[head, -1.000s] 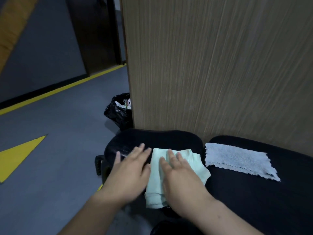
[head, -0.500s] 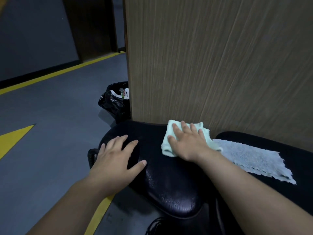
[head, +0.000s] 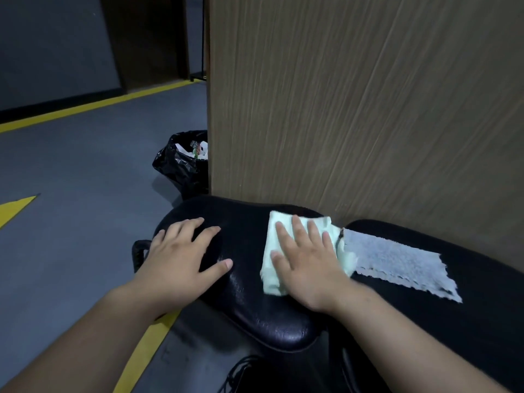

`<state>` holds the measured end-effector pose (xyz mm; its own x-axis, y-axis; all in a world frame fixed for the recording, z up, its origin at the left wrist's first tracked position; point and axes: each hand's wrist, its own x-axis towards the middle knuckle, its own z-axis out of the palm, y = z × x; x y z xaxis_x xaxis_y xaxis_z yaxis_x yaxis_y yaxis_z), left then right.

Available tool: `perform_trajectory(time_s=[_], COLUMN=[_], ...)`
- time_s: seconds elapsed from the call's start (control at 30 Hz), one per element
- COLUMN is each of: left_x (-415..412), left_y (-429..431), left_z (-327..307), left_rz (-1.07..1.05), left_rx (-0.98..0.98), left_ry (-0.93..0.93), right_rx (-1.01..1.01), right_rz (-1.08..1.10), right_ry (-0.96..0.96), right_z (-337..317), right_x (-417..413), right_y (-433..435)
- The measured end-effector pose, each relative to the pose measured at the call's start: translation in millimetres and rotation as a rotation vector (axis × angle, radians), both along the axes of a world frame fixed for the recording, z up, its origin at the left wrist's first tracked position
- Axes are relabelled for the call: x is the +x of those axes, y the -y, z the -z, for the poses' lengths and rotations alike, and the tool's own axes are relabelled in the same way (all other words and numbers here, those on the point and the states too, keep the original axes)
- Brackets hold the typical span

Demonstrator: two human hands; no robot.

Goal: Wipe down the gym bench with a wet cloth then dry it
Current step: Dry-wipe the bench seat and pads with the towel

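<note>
A: When the head camera looked down, how were the two arms placed?

B: Both bare forearms reached forward from the bottom edge. The left hand [head: 181,256] lay palm down on the left end of the black bench seat pad [head: 249,302], fingers spread and straight, thumb stuck out to the right. The right hand [head: 306,259] lay palm down further right on the same pad. Its fingers pointed away toward the wooden panel [head: 354,109] that stood right behind the bench.

A: Was there any writing to read?

B: There were white and green scraps in the open black bin bag [head: 178,168], which sat on the floor [head: 71,211] beside the panel's left edge. Any print on them was too small to make out. The grey floor carried a yellow line [head: 93,104] and a yellow arrow tip [head: 14,208].

A: And what did each hand hold?

B: The left hand held nothing. Its flat fingers simply pressed on the vinyl, next to a black handle [head: 139,251] at the pad's end. The right hand was flat too, fingers straight and slightly apart, pressing the folded mint-green cloth [head: 268,277] onto the far right part of the seat pad. The cloth stuck out past the fingertips and on both sides of the hand. Its right edge touched a pale grey towel [head: 397,262]. That towel lay spread flat on the neighbouring back pad [head: 439,321], its left edge at the gap between the two pads.
</note>
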<state>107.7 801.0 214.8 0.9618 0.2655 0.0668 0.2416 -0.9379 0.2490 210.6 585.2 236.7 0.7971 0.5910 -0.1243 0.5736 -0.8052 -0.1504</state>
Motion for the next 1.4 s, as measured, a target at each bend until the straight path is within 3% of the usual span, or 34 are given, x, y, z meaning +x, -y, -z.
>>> perform_trajectory(time_s=[0.2, 0.67, 1.4], left_x=[-2.0, 1.3, -4.9], left_y=[4.5, 10.0, -19.0], left_z=[0.2, 9.6, 4.1], left_rz=[-0.017, -0.033, 0.073], left_rx=[-0.015, -0.036, -0.072], left_ry=[-0.013, 0.014, 0.138], right_rx=[-0.007, -0.038, 0.058], right_rz=[-0.044, 0.067, -0.159], right_ry=[0.026, -0.067, -0.331], right_z=[4.6, -10.2, -21.0], right_x=[-70.0, 107.0, 98.6], right_y=[17.3, -54.5, -176.8])
